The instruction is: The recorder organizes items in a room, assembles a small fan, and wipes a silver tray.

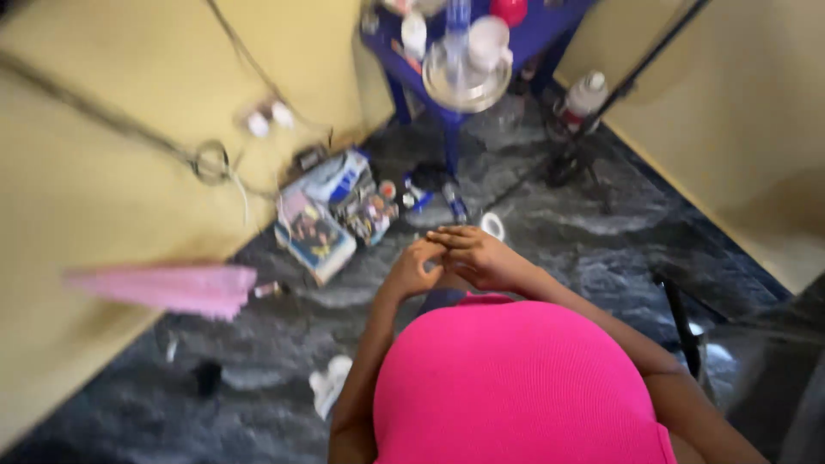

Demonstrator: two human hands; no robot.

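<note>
1. While the view is blurred by head motion, both hands meet in front of the chest above the pink top (516, 387): the left hand (414, 268) sits at about 9 o'clock of the right hand (481, 256), and the two are touching.
2. The right hand's fingers (455, 236) lie flat and extended across the left hand's curled fingertips. Whether either grip has hold of anything small I cannot tell; nothing shows between them, and the blur hides the detail.
3. The work in hand, as I judge it, is at the fingers themselves, so it would go best with the hands held close to the body and steady, and the head kept quiet so the fingertips stay in sight.
4. On the dark marbled floor (601, 249), at about 10 o'clock from the hands, lies a heap of printed packets and boxes (331, 210); a small white ring (492, 225) lies just beyond the right hand at 12 o'clock.
5. Further off at 12 o'clock stands a blue counter (404, 73) carrying a round metal tray (464, 86) with white containers on it.
6. A pink cloth-like thing (172, 288) juts from the wall at 9 o'clock, well apart from the hands.
</note>
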